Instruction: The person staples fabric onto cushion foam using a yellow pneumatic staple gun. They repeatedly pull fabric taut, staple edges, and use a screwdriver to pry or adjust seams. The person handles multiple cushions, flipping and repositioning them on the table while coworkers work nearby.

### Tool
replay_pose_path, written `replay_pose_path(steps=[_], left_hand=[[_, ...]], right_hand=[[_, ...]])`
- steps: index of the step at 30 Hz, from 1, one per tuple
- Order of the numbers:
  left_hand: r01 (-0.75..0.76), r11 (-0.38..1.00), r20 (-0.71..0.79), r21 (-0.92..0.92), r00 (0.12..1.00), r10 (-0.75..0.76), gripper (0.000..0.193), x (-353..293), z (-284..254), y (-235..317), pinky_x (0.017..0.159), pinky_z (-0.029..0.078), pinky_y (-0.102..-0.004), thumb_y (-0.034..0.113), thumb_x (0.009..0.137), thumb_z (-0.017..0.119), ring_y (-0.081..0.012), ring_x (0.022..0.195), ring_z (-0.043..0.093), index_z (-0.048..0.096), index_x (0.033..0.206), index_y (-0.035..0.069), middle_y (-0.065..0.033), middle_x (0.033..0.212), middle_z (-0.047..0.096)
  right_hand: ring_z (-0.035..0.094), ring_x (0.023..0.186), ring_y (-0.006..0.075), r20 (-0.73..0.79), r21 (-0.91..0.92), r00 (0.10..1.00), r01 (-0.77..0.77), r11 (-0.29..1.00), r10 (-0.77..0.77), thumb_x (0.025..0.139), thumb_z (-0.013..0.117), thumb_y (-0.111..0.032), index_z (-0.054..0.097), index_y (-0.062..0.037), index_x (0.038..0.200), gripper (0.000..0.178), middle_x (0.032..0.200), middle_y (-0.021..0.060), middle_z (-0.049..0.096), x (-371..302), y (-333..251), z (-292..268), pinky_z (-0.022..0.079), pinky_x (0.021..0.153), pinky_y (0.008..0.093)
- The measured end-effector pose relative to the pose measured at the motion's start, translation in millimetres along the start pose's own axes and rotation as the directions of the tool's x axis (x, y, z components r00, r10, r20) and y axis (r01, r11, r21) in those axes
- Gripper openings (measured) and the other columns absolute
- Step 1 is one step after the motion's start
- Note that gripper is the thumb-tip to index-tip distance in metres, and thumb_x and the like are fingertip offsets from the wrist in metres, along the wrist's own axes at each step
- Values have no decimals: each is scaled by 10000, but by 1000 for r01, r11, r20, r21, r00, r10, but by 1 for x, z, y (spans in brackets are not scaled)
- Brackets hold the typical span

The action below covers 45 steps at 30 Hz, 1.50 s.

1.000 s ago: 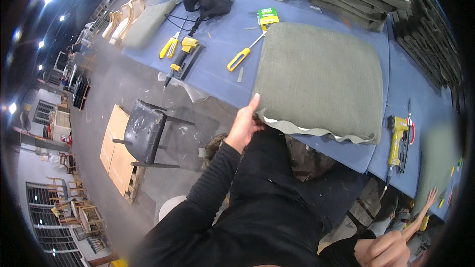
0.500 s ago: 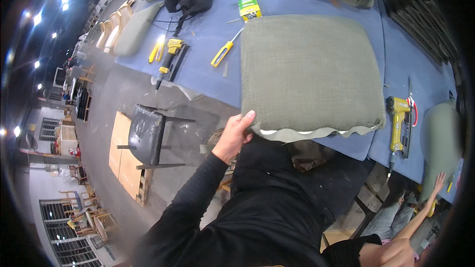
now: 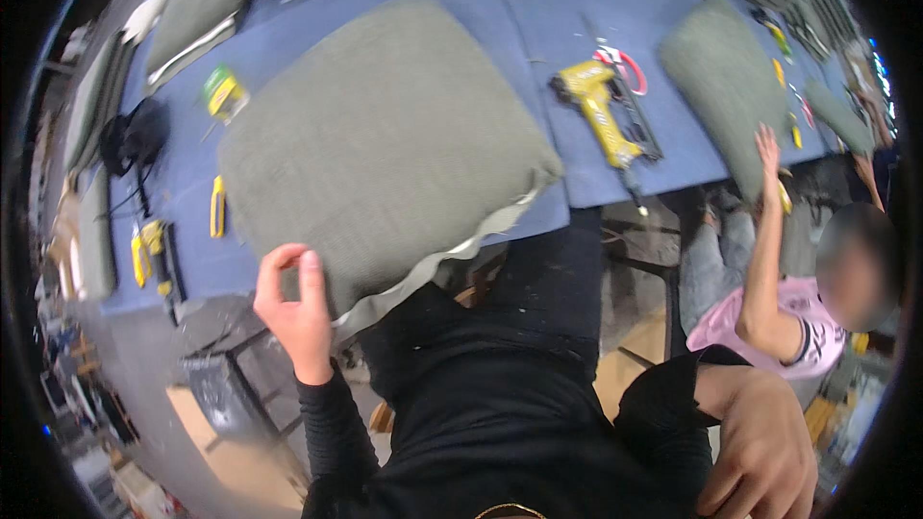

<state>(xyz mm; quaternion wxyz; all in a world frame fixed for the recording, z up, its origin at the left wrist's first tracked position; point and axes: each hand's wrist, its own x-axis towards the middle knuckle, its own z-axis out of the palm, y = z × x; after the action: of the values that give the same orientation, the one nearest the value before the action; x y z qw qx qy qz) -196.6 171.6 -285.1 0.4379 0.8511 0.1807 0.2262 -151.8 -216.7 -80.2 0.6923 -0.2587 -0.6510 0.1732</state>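
Two hands are being shown at the lower edge. The near left corner of a grey-green cushion [image 3: 385, 154] is being pinched by the left hand [image 3: 293, 308], thumb and fingers closed on its edge. The cushion is lying flat on the blue counter [image 3: 538, 0], its loose pale hem overhanging the front. The right hand [image 3: 760, 452] is hanging down off the counter, apparently loose and holding nothing. A yellow staple gun [image 3: 601, 115] is lying just right of the cushion.
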Motion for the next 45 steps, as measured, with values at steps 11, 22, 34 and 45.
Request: replay_pose_path(steps=[11,22,34,45], left_hand=[[-780,596,505,189,598,622,460,-30,185,111,1081,410,-553,472,843,865,-357,1278,563,725,1100,118,-101,1250,652],[-695,716,497,-65,599,627,311,6,186,116,847,414,-484,259,1016,715,-350,913,590,628,808,46,-94,881,624],[-873,486,433,-40,423,796,302,5,156,142,761,417,-494,251,922,795,-353,873,581,606,787,57,-99,843,583],[-752,636,506,-176,485,713,324,43,156,139,659,451,-461,255,950,780,-333,762,588,636,748,46,-101,772,568]], right_hand=[[512,836,77,-949,84,237,-448,890,208,1031,741,-262,352,-76,1691,789,985,-10,547,-135,71,8,445,731,255],[572,1359,226,-935,314,-63,310,897,349,1080,588,-558,577,-196,1580,617,1426,65,646,-208,213,-58,426,1200,423],[687,1251,313,-888,458,274,459,761,370,1116,449,-674,448,-282,1693,698,1480,142,675,-154,215,-89,534,1115,466],[620,1363,337,-921,389,218,488,781,323,1154,419,-568,426,-214,1692,645,1547,173,606,-135,209,-83,470,1187,505]])
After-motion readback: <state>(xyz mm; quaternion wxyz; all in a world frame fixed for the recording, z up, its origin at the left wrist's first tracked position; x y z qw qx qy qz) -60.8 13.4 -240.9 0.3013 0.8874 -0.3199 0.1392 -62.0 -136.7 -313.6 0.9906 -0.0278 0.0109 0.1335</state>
